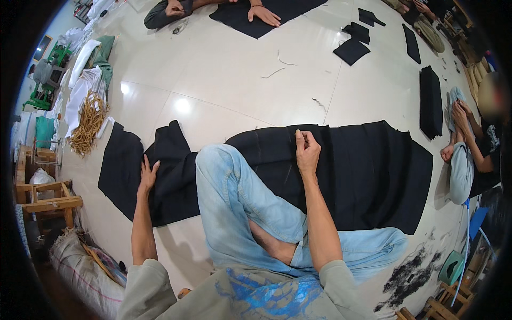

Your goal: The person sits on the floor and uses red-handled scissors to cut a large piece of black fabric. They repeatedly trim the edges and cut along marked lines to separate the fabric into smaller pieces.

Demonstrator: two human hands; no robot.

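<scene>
A wide sheet of black fabric lies across the floor in front of me, with creases running over its right part. My bent knee in light blue jeans covers part of its middle. My left hand rests on the fabric's left part, fingers spread, beside a fold. Near the far edge of the sheet, my right hand is closed in a pinch, fingertips pointing away from me. Whatever lies between its thumb and fingers is too small to make out.
Across the floor, another person's hand lies flat on black fabric. Cut black pieces and a black stack lie right. A person sits at the right. Tan strips, a wooden stool and a sack stand left.
</scene>
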